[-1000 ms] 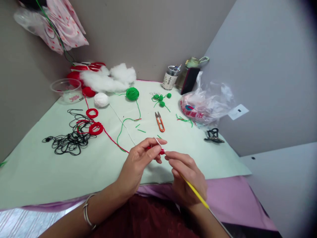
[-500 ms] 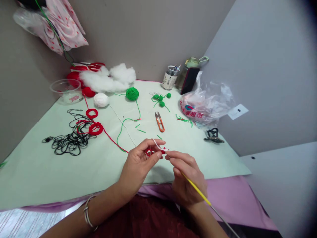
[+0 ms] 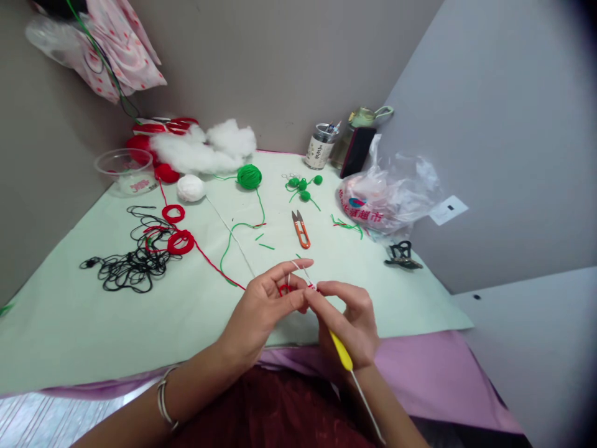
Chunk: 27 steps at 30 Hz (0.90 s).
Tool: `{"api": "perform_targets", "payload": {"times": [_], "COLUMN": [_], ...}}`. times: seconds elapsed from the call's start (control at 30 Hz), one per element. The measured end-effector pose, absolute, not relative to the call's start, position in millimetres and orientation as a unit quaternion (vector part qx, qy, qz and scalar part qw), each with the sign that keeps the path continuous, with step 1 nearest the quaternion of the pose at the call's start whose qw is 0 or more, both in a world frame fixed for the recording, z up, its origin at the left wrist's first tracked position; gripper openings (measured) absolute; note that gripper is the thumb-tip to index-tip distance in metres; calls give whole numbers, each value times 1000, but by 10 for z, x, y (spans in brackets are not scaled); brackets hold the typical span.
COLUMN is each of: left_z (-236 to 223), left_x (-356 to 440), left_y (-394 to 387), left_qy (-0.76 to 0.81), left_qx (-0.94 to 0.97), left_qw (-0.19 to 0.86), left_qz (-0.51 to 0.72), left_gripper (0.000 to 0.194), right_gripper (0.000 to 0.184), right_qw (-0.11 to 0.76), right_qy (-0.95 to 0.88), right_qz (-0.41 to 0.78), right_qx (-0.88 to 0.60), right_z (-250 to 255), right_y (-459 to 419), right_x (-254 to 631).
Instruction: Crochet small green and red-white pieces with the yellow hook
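The table (image 3: 69, 311) has a pale green cover on its top. At its left part lies a tangle of black cord (image 3: 135, 267), and just beside it are two red yarn rings (image 3: 180, 242). Behind them there are a clear plastic bowl (image 3: 125, 177), a white yarn ball (image 3: 191, 188), white fluffy stuffing (image 3: 200, 152) and a green yarn ball (image 3: 249, 177). Near the middle lie the orange-handled snips (image 3: 301, 230), with small green balls (image 3: 305, 196) farther back. To the right are a labelled jar (image 3: 319, 149) with pens, a plastic bag (image 3: 382, 196), some green and red yarn scraps (image 3: 347, 226) and a black clip (image 3: 402, 255).
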State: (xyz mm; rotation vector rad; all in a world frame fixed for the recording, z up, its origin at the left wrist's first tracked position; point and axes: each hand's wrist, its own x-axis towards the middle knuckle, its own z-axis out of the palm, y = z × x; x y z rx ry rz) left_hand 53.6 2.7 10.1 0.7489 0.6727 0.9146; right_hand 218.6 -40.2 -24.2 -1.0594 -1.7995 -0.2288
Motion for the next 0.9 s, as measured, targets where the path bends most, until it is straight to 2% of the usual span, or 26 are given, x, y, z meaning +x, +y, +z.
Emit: {"api": "perform_targets", "payload": {"times": [0.07, 0.13, 0.23, 0.3, 0.47, 0.67, 0.77, 0.9], "left_z": [104, 105, 104, 97, 67, 71, 76, 88], "left_x": [493, 453, 428, 437, 505, 567, 537, 497], "left_y": [55, 86, 107, 96, 51, 39, 68, 97], "left_qy": [296, 303, 332, 328, 321, 300, 290, 318], "left_qx": [311, 297, 330, 372, 402, 295, 238, 282], "left_qw": [822, 834, 798, 772, 747, 801, 849, 812], "left_qz": [374, 353, 379, 397, 422, 426, 373, 400], "left_gripper": [44, 45, 39, 33, 29, 40, 38, 32], "right_gripper": [49, 41, 25, 22, 25, 40, 31, 20], "right_qw": [488, 528, 610, 634, 619, 519, 574, 667], "right_qy": [-759, -739, -652, -617, -623, -727, -680, -562], "right_qz": [-69, 24, 177, 226, 214, -14, 62, 233], "right_qx": [-426, -418, -416, -408, -427, -449, -452, -429], "right_z": [-209, -135, -9, 39, -9, -124, -84, -20], "right_y": [-398, -394, -373, -346, -316, -391, -371, -302], "right_x": [2240, 2266, 2243, 2201, 2108, 2123, 2152, 2136]}}
